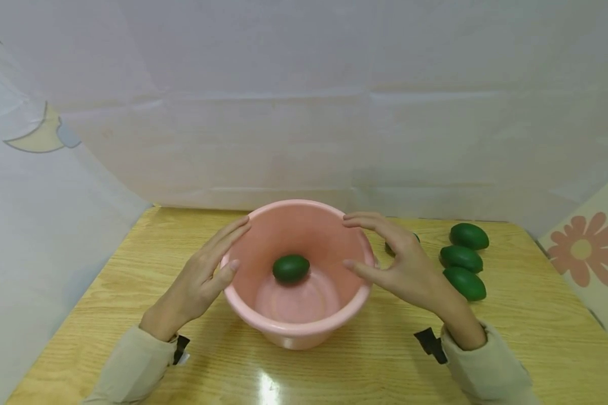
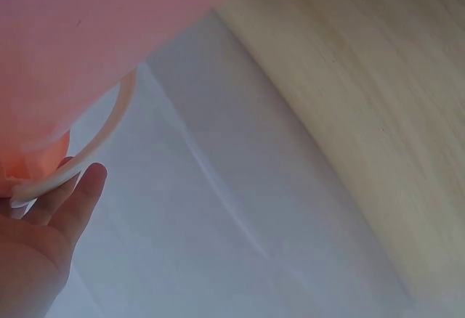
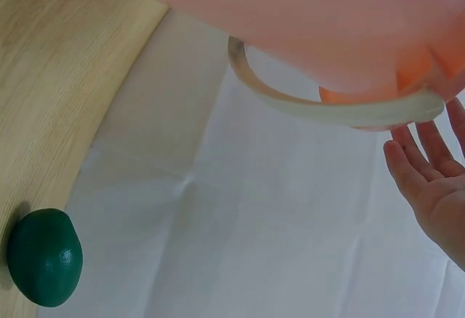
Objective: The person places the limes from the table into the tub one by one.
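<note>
A pink bucket (image 1: 304,329) stands on the wooden table in the head view. Inside, on its bottom, lies a smooth green oval fruit (image 1: 291,269), its exact kind unclear. My left hand (image 1: 195,281) is at the left of the rim, fingers extended and thumb apart. On the opposite side, my right hand (image 1: 410,270) has its fingers spread at the rim. Both wrist views show a pale handle, the left wrist's handle (image 2: 109,125) and the right wrist's handle (image 3: 327,111), hanging off the bucket beside the fingers. Neither hand visibly grips anything.
Three similar green fruits (image 1: 461,259) lie in a row on the right of the table (image 1: 532,315). Another green fruit (image 1: 389,248) is partly hidden behind my right hand. A pale printed sheet (image 1: 294,129) hangs along the table's back edge.
</note>
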Demonstrator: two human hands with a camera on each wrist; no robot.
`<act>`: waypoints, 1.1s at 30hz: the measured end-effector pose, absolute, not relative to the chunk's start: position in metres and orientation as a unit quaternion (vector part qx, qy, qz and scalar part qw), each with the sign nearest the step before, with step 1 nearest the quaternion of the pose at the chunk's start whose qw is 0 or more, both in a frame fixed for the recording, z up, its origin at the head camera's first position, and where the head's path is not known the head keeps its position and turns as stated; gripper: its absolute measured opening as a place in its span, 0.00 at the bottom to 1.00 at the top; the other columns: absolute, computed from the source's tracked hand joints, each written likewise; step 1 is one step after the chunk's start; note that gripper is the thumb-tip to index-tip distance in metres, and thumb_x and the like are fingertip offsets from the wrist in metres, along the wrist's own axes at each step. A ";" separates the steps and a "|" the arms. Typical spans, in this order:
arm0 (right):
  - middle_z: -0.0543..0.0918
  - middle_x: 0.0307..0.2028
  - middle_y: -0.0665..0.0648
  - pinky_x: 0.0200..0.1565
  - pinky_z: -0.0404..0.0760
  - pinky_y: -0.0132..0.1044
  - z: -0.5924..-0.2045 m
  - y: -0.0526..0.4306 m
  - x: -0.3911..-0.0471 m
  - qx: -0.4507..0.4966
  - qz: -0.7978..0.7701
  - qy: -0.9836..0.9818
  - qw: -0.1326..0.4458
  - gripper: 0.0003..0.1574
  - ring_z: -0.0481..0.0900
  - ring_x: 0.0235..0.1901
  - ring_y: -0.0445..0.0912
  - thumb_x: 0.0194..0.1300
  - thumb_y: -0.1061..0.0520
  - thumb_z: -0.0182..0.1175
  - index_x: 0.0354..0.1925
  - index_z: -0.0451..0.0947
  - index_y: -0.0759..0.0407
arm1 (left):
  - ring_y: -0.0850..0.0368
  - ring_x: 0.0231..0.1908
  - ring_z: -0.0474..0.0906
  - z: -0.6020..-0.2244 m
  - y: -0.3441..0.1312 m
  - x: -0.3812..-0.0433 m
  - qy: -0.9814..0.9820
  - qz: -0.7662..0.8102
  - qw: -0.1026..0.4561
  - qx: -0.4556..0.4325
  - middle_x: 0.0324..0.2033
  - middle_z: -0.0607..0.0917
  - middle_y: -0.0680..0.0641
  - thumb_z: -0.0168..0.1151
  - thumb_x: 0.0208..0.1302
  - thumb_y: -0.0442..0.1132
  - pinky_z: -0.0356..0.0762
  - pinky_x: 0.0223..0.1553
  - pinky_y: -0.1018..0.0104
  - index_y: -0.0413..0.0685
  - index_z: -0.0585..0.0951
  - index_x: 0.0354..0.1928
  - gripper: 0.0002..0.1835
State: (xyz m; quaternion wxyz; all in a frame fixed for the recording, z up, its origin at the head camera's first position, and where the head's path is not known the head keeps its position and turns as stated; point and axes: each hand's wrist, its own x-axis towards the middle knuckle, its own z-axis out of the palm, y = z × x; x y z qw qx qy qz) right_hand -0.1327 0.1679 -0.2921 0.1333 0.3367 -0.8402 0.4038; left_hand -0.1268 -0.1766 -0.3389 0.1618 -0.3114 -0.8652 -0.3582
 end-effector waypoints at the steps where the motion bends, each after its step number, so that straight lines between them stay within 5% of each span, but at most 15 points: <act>1: 0.78 0.62 0.54 0.66 0.70 0.29 -0.292 0.170 -0.133 0.333 0.404 -0.841 0.134 0.36 0.73 0.65 0.45 0.54 0.61 0.74 0.61 0.75 0.51 | 0.49 0.74 0.59 -0.339 -0.177 -0.127 -0.867 -0.356 0.160 -0.311 0.76 0.62 0.51 0.50 0.70 0.37 0.52 0.75 0.69 0.52 0.62 0.76 0.31; 9: 0.75 0.64 0.48 0.66 0.69 0.28 -0.293 0.180 -0.130 0.311 0.407 -0.850 0.122 0.37 0.69 0.67 0.38 0.57 0.60 0.72 0.64 0.73 0.51 | 0.50 0.74 0.60 -0.337 -0.178 -0.127 -0.874 -0.334 0.166 -0.312 0.75 0.63 0.51 0.49 0.71 0.37 0.50 0.73 0.77 0.51 0.63 0.75 0.30; 16: 0.74 0.65 0.46 0.64 0.71 0.48 -0.294 0.188 -0.130 0.281 0.396 -0.866 0.115 0.38 0.69 0.66 0.43 0.58 0.58 0.71 0.65 0.72 0.43 | 0.50 0.74 0.61 -0.336 -0.179 -0.127 -0.879 -0.304 0.183 -0.318 0.74 0.64 0.50 0.48 0.71 0.37 0.51 0.75 0.74 0.49 0.64 0.74 0.29; 23: 0.75 0.64 0.45 0.65 0.69 0.33 -0.296 0.192 -0.132 0.282 0.386 -0.869 0.126 0.39 0.69 0.65 0.38 0.58 0.58 0.72 0.65 0.72 0.43 | 0.47 0.74 0.61 -0.332 -0.180 -0.125 -0.884 -0.295 0.183 -0.312 0.74 0.65 0.49 0.49 0.72 0.37 0.52 0.75 0.72 0.50 0.65 0.74 0.29; 29: 0.75 0.64 0.45 0.64 0.69 0.32 -0.296 0.195 -0.133 0.278 0.388 -0.870 0.124 0.40 0.69 0.65 0.36 0.58 0.58 0.72 0.66 0.71 0.42 | 0.51 0.76 0.55 -0.322 -0.179 -0.119 -0.905 -0.269 0.143 -0.298 0.76 0.61 0.50 0.49 0.74 0.40 0.56 0.76 0.57 0.53 0.62 0.76 0.30; 33: 0.74 0.64 0.45 0.65 0.69 0.34 -0.297 0.197 -0.133 0.269 0.387 -0.874 0.122 0.39 0.69 0.65 0.37 0.58 0.58 0.72 0.66 0.71 0.40 | 0.51 0.77 0.53 -0.321 -0.179 -0.117 -0.908 -0.255 0.144 -0.301 0.76 0.60 0.49 0.49 0.73 0.41 0.54 0.76 0.57 0.52 0.61 0.76 0.31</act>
